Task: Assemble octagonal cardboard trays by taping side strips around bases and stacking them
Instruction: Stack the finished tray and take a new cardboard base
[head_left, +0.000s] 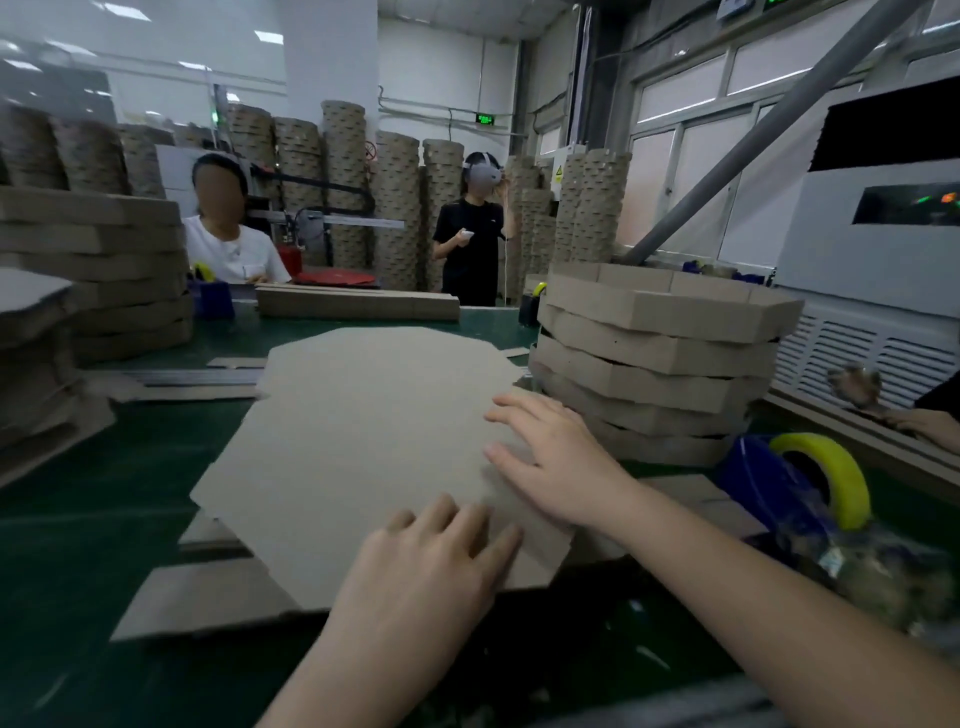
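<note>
A flat octagonal cardboard base (358, 441) lies in the middle of the green table (78, 545). My left hand (431, 566) rests on its near edge with the fingers laid flat. My right hand (550, 457) lies flat on its right side, fingers spread and pointing left. Under the base's near left edge a long cardboard side strip (208, 597) lies flat on the table. To the right stands a stack of finished octagonal trays (660, 358). A blue tape dispenser with a yellow roll (810, 483) sits near my right forearm.
Piles of flat cardboard (104, 275) stand at the left, and a bundle of strips (358, 304) lies across the far table edge. One person sits behind the table at the left, another stands further back. Another person's hand (924, 423) shows at the right edge.
</note>
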